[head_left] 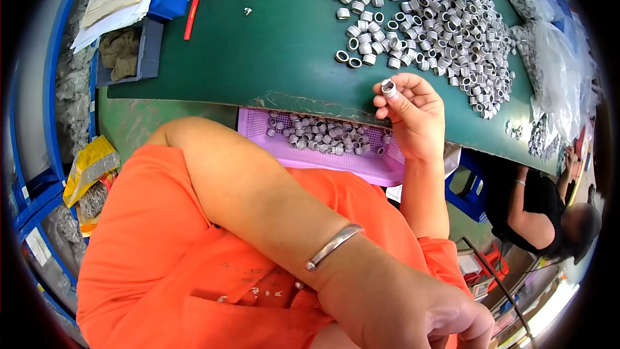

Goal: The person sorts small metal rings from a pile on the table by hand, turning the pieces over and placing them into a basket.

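Many metal rings [452, 26] crowd the desk [271, 32] at one to two o'clock; green surface stretches from them to a red pencil [196, 10] at eleven. The chipped near edge runs from ten o'clock to three, a pink tray [349, 166] of rings against it at mid-dial. At two, the right hand [413, 113] pinches a single ring [389, 88] between thumb and fingers; at five, the left hand [449, 310] is partly cut off, so its grip cannot be told.

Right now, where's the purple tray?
Head view, centre: the purple tray, with metal rings in it, sits along the near edge of the green table, in the picture left of the right hand.
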`<state>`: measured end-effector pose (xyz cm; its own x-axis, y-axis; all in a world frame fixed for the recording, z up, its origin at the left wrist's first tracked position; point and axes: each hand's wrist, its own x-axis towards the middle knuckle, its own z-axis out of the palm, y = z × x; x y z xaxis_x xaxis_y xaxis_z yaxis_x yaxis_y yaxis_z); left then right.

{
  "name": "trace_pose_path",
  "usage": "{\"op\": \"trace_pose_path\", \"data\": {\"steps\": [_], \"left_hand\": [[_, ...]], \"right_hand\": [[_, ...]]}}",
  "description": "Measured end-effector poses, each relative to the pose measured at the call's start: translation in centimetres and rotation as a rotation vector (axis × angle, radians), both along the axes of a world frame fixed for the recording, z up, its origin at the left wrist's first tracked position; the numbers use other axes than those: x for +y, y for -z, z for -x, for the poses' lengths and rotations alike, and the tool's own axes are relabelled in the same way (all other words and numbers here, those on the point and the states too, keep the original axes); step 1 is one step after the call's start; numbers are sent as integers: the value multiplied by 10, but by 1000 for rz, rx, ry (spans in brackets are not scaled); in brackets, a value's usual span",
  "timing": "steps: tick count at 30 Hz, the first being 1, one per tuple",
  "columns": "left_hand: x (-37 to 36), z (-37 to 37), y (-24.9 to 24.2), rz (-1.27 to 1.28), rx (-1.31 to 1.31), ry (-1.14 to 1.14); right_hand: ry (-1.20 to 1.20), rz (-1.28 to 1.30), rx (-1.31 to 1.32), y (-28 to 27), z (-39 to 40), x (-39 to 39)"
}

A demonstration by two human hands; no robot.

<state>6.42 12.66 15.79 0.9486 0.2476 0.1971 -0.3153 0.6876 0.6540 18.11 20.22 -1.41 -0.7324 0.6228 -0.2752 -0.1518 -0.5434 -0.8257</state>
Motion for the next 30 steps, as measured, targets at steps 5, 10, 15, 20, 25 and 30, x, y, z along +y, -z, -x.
{"op": "trace_pose_path", "data": {"steps": [5,10,15,20,25,30], "left_hand": [[-14,-13,27,261,-424,12],[-33,-9,15,247,-319,-137],[-26,-25,34,288,-447,-33],[-36,-5,62,-158,-188,-701],[-48,38,105,63,461,-1318],[-69,66,154,47,952,-1681]], "right_hand": [[14,36,69,0,-2,-6],[-136,-1029,-111,1,1,-5],[72,-1516,-425,9,34,-2],[77,-1566,-457,6,28,-2],[40,-1425,-440,4,10,-3],[-17,-234,-171,-1,-5,-3]]}}
